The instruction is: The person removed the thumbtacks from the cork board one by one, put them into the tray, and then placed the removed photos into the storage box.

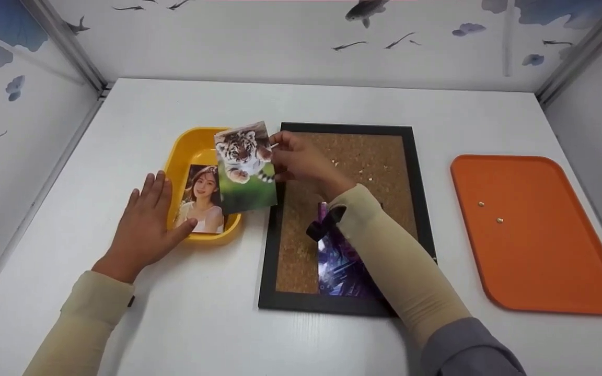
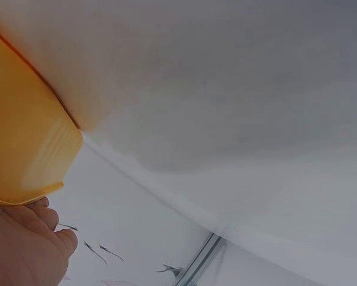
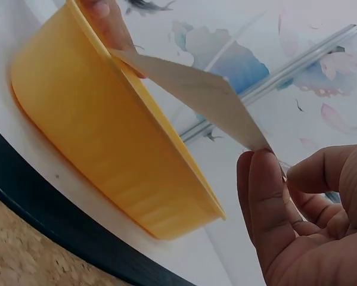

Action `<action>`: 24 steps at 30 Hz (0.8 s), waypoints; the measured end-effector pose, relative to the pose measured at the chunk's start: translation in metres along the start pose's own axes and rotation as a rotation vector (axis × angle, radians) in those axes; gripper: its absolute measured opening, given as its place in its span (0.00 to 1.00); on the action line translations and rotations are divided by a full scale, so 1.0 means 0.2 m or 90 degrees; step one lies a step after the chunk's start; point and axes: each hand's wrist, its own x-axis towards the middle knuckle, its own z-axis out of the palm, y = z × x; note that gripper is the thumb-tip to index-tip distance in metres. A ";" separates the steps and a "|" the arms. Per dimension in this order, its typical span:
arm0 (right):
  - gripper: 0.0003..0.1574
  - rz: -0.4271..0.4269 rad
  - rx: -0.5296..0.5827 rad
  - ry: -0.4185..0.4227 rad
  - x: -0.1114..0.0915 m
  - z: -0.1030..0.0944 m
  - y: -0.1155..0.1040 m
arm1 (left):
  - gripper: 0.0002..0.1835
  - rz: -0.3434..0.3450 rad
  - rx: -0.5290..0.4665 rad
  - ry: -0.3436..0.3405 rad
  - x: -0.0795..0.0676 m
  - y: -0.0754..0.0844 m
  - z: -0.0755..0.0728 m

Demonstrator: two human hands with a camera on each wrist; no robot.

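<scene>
Removal step, seemingly: tiger-cub photo (image 1: 243, 172) pinched by the right hand (image 1: 303, 159) over the right rim of the yellow tub (image 1: 212, 239), left hand (image 1: 147, 224) laid straight-fingered at its left rim, probably calling next for a steady pinch while swinging clear.

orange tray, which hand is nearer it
Right. The right hand pinches the tiger photo over the left side of the corkboard, left of the orange tray; the left hand is farther left, by the yellow tray.
</scene>
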 end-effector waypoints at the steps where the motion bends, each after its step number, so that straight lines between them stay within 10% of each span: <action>1: 0.12 0.000 0.000 0.001 0.00 0.01 0.00 | 0.54 0.000 0.001 0.001 0.00 0.00 0.00; 24: 0.11 -0.023 -0.003 -0.043 0.07 0.35 0.00 | 0.54 -0.014 0.004 -0.010 0.01 -0.01 0.01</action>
